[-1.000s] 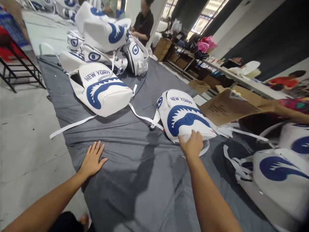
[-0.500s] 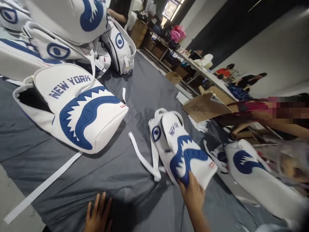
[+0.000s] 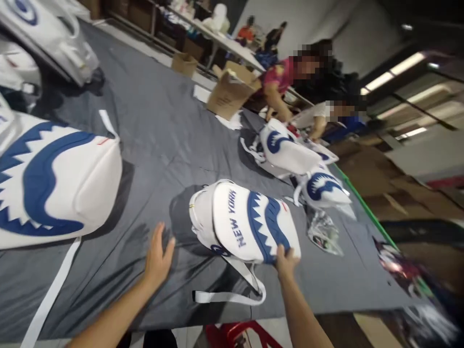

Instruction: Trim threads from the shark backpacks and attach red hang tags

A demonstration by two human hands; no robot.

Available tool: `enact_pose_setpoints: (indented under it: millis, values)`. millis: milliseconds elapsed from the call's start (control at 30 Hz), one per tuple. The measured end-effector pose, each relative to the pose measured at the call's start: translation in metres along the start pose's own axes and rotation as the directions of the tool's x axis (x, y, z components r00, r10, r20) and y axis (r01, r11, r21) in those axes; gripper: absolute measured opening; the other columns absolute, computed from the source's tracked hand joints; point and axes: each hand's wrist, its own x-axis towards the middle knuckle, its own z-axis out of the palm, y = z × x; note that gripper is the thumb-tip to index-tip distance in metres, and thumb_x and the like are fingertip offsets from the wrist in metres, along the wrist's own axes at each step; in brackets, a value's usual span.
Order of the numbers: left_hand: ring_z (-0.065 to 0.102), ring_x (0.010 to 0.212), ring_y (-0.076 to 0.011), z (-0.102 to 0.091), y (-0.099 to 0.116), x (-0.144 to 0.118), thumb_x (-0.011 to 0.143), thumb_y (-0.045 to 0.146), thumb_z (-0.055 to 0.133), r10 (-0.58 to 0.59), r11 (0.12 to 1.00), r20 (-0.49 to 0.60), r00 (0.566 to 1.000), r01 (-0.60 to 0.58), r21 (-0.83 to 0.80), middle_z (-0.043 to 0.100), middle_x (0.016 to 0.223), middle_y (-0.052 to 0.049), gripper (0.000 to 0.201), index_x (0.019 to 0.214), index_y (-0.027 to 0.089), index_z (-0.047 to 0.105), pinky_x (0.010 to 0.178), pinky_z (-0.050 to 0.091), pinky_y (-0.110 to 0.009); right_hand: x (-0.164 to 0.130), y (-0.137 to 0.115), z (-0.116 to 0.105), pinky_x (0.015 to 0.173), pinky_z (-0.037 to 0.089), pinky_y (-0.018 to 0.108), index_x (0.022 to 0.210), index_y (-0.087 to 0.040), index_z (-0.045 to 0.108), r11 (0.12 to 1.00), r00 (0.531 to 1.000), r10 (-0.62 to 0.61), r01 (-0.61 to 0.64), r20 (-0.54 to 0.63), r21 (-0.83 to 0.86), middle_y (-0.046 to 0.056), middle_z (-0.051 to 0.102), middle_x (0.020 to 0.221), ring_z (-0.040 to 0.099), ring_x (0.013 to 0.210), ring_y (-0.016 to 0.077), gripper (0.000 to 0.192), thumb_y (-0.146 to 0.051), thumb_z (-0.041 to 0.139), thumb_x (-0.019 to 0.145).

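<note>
Pinching the bag (image 3: pixel 250 222) by its near edge, the right hand (image 3: pixel 286 258) holds it mid-desk (image 3: pixel 174 130); the left hand (image 3: pixel 158 256) hovers open beside it. Its loose strap (image 3: pixel 232 296) could snag, I judge, dragging it off.

Cut off by the left edge beside the small backpack (image 3: pixel 250 222): large backpack (image 3: pixel 54 179); blurred beyond it: co-workers (image 3: pixel 286 82), clear bag (image 3: pixel 324 234).
</note>
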Motion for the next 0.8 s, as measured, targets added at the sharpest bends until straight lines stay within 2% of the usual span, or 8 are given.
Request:
enact_pose_setpoints:
  millis: [100,200,367,467,533,600,700,800]
  values:
    - [0.065,0.106,-0.0247,0.034,0.040,0.084,0.083,0.040,0.068,-0.293,0.896,0.046,0.955,0.291,-0.336,0.062,0.124,-0.018,0.056,0.130,0.015,0.051,0.095,0.050,-0.042,0.015,-0.002,0.012,0.108,0.030,0.063,0.140,0.009,0.038,0.984,0.995,0.090,-0.096,0.048,0.152,0.040,0.029,0.146,0.029,0.141,0.0464,0.089,-0.063,0.032,0.088]
    - [0.063,0.068,-0.0145,0.068,0.066,0.119,0.080,0.031,0.070,-0.452,0.770,0.140,0.881,0.465,-0.437,0.064,0.076,-0.005,0.029,0.097,0.011,0.058,0.069,0.053,-0.030,0.026,-0.004,0.013,0.114,0.026,0.055,0.145,0.000,0.038,0.952,0.989,0.051,-0.089,0.135,0.293,0.028,0.019,0.157,0.019,0.147,0.0377,0.085,-0.064,0.045,0.088]
    - [0.037,0.047,-0.0042,0.064,0.069,0.064,0.087,0.016,0.052,-0.486,0.806,0.091,0.869,0.486,-0.337,0.036,0.056,0.009,0.016,0.074,0.018,0.042,0.050,0.039,-0.014,0.052,0.030,0.012,0.117,0.022,0.043,0.151,-0.006,0.030,0.854,0.945,-0.175,0.007,0.276,0.520,0.016,0.021,0.161,0.027,0.145,0.0268,0.081,-0.055,0.054,0.091]
    - [0.037,0.050,-0.0033,0.039,0.068,0.005,0.086,0.008,0.047,-0.519,0.797,0.077,0.851,0.514,-0.318,0.041,0.062,0.008,0.014,0.077,0.018,0.042,0.054,0.044,-0.012,0.035,0.090,0.004,0.111,0.032,0.050,0.152,-0.003,0.025,0.741,0.951,-0.282,0.129,0.131,0.659,0.017,0.034,0.155,0.047,0.132,0.0278,0.078,-0.050,0.049,0.095]
    - [0.039,0.051,-0.0032,0.026,0.063,-0.033,0.082,0.002,0.046,-0.550,0.774,0.081,0.831,0.544,-0.324,0.045,0.066,0.008,0.015,0.079,0.017,0.044,0.058,0.048,-0.012,-0.011,0.143,-0.009,0.109,0.036,0.045,0.149,-0.009,0.034,0.797,0.989,-0.105,0.022,0.103,0.603,0.013,0.042,0.151,0.053,0.125,0.0244,0.066,-0.041,0.051,0.094]
    - [0.043,0.053,-0.0039,0.018,0.056,-0.061,0.082,0.000,0.043,-0.577,0.752,0.114,0.809,0.581,-0.312,0.048,0.068,0.007,0.017,0.081,0.017,0.046,0.061,0.052,-0.015,-0.083,0.199,-0.022,0.110,0.036,0.038,0.144,-0.014,0.044,0.838,0.961,0.224,-0.276,0.164,0.470,0.009,0.049,0.146,0.053,0.125,0.0205,0.053,-0.030,0.051,0.094]
    - [0.049,0.055,-0.0055,0.014,0.051,-0.078,0.087,0.002,0.037,-0.590,0.748,0.168,0.789,0.613,-0.253,0.050,0.069,0.005,0.020,0.080,0.016,0.047,0.065,0.055,-0.020,-0.225,0.265,-0.034,0.104,0.042,0.045,0.125,-0.005,0.059,0.717,0.808,0.539,-0.588,0.238,0.375,0.016,0.065,0.125,0.058,0.117,0.0258,0.038,-0.025,0.047,0.095]
    - [0.058,0.063,-0.0068,0.008,0.057,-0.077,0.094,0.008,0.036,-0.574,0.769,0.207,0.793,0.608,-0.199,0.057,0.074,0.002,0.021,0.079,0.016,0.048,0.068,0.056,-0.020,-0.375,0.279,-0.041,0.092,0.050,0.045,0.106,-0.009,0.066,0.538,0.603,0.732,-0.798,0.317,0.273,0.011,0.070,0.105,0.065,0.100,0.0233,0.026,-0.031,0.057,0.095]
